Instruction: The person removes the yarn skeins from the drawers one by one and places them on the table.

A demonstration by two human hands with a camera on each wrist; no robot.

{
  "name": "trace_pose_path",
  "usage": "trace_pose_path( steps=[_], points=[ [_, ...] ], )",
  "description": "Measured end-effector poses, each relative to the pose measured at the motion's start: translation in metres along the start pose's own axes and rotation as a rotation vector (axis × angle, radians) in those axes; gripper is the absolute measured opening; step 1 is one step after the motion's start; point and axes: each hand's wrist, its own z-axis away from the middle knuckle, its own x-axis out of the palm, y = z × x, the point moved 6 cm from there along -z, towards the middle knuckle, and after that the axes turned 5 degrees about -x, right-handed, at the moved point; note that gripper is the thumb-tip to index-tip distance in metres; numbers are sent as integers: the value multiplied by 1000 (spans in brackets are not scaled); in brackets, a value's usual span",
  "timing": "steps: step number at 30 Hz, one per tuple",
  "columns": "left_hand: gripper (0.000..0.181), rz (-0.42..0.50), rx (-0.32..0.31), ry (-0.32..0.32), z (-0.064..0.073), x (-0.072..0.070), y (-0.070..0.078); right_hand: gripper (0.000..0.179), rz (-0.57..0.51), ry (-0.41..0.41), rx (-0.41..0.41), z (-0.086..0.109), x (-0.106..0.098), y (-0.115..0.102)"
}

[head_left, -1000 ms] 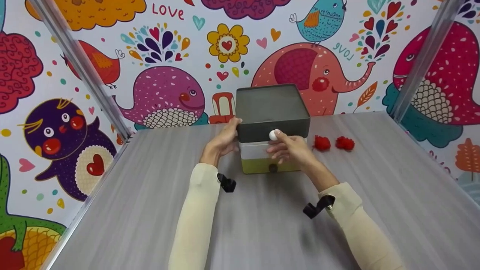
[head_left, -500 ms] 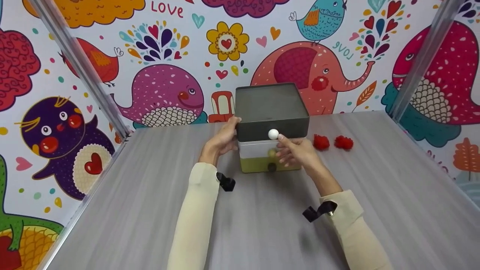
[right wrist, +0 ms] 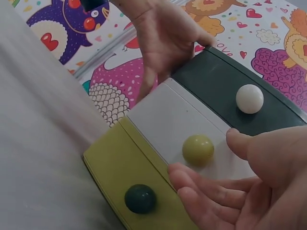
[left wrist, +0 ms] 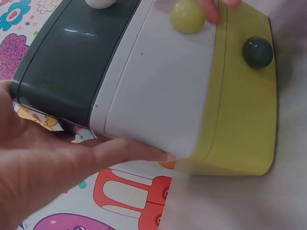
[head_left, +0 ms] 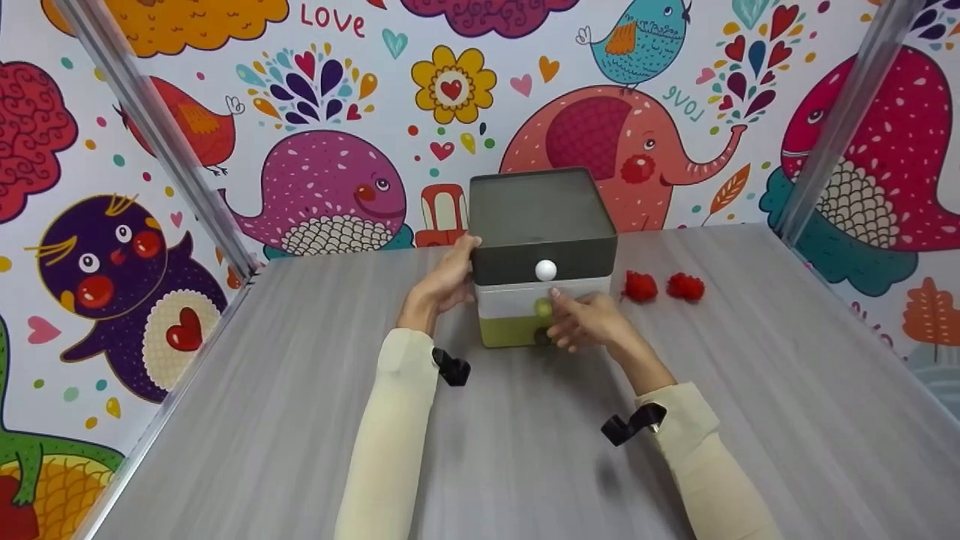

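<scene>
A small three-tier drawer box [head_left: 541, 206] stands upright at the back of the table. Its dark green top drawer [left wrist: 72, 57] has a white knob [head_left: 546, 271], its white middle drawer [left wrist: 144, 91] a yellow-green knob [right wrist: 197, 150], and its yellow-green bottom drawer [right wrist: 120, 167] a dark green knob [right wrist: 140, 199]. Against the box's left side rests my left hand [head_left: 444, 279], thumb at the top drawer's edge and fingers extended along the side. My right hand [head_left: 591, 319] hovers before the middle drawer, fingers loosely bent beside the yellow-green knob, holding nothing.
Two red fuzzy balls, one nearer the box [head_left: 640, 286] and one farther right [head_left: 685, 286], lie on the grey table [head_left: 315, 420]. A wall with cartoon animals [head_left: 337, 187] stands close behind the box, and metal posts [head_left: 161, 142] rise at the corners.
My right thumb and fingers have come away from the white knob and moved down towards the yellow-green knob. My left hand and the box stay in place.
</scene>
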Motion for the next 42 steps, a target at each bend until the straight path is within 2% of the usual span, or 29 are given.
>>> trace_pose_path(
  steps=[10,15,21,29,36,42],
  points=[
    [47,-12,13,-12,-1,1,-2,62,-164,-58,24,-6,14,11],
    [52,-17,16,-11,1,-1,-3,63,-171,-65,20,-8,18,11],
    [60,-32,12,-5,2,-3,-4,53,-172,-86,15,-8,19,11],
    [57,-33,12,-19,2,-3,-5,44,-177,-97,48,-7,17,12],
    [57,-24,3,-40,0,-2,-3,33,-257,-129,73,-5,16,14],
    [50,-4,6,-49,-2,-1,-1,33,-296,-148,71,-2,17,15]
  ],
)
